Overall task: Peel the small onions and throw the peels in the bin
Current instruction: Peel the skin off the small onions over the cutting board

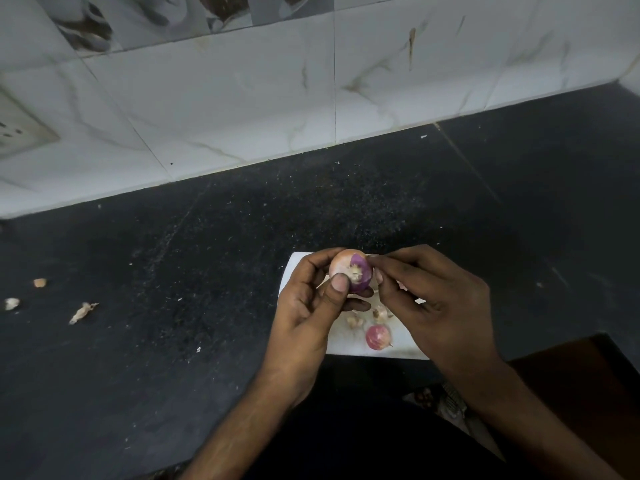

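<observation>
My left hand [308,306] grips a small onion [350,271] between thumb and fingers, root end facing me, above a white board [298,268]. Part of its tan skin is off and purple flesh shows on the right side. My right hand [429,296] pinches the onion's skin at its upper right edge with thumb and forefinger. A second small pink onion [377,337] lies on the board below my hands. Two bits of peel [380,312] lie beside it.
The board sits on a black speckled counter [173,289] backed by a white tiled wall [242,98]. Three peel scraps [82,312] lie on the counter at the far left. The counter's front edge runs at the lower right. No bin is in view.
</observation>
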`<state>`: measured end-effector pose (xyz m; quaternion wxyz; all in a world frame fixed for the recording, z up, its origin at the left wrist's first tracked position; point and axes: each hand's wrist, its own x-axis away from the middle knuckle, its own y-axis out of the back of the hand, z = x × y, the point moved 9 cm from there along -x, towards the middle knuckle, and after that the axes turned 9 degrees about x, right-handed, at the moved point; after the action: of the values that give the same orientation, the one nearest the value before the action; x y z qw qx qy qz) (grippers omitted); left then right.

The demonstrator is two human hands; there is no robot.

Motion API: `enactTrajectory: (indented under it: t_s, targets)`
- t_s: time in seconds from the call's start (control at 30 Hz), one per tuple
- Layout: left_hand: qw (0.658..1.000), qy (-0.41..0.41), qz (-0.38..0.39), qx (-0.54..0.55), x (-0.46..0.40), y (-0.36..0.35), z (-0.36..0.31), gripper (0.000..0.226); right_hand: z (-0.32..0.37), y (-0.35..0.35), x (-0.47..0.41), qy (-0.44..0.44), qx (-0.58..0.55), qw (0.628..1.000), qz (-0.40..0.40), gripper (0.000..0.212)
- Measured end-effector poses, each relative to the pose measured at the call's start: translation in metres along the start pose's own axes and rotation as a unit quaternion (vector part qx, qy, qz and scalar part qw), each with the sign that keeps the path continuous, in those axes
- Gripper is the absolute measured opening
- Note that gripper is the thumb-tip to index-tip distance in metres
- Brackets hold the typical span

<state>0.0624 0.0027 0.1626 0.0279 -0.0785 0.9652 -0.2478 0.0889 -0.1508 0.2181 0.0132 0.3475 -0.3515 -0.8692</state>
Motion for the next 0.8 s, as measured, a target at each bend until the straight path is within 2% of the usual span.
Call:
enactTrajectory:
  t_s: [0.13, 0.33, 0.53, 0.8]
  targets:
    - [1.0, 0.008, -0.005, 0.017, -0.004, 0.006, 0.001, 0.032, 0.001, -0.008, -0.007, -0.01, 0.006, 1.0, 0.015, 0.018]
    - [0.995, 0.038, -0.013, 0.096, -0.013, 0.009, 0.003, 0.034, -0.004, -0.012, -0.015, -0.05, -0.083, 0.994, 0.05, 0.017]
    - [0.998, 0.009, 0.005, 0.058, -0.018, 0.006, -0.004, 0.032, -0.001, -0.007, -0.021, -0.019, -0.018, 0.998, 0.05, 0.016]
    - [1.0, -0.008, -0.002, 0.028, -0.03, 0.003, -0.011, 0.033, -0.002, -0.004, -0.031, 0.02, 0.001, 0.999, 0.028, 0.016]
